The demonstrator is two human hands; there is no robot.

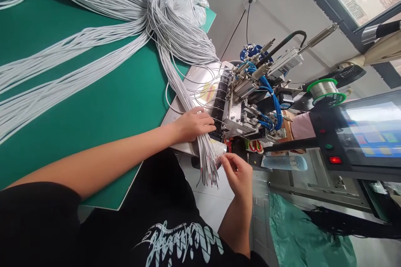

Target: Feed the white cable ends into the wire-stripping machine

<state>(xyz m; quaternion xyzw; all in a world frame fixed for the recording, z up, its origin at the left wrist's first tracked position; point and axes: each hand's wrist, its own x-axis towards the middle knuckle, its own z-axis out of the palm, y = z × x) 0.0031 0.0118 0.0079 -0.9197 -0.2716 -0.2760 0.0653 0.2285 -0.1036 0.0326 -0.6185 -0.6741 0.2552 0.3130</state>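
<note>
My left hand [193, 124] rests on a bundle of thin grey cables [184, 91] where they cross a metal plate [200, 77], its fingers curled over the strands next to a black slotted fixture [220, 100]. My right hand [238, 172] is below it, thumb and fingers pinched on a cable end near the bundle's stripped tips [210, 171]. The machine head [250, 104] with blue hoses stands just beyond both hands.
Long grey cable bundles [62, 62] spread over a green mat [103, 104]. A solder wire spool [326, 90], a control panel with red and green buttons [330, 150] and a screen [372, 131] sit at right. Green plastic sheet [300, 233] lies below.
</note>
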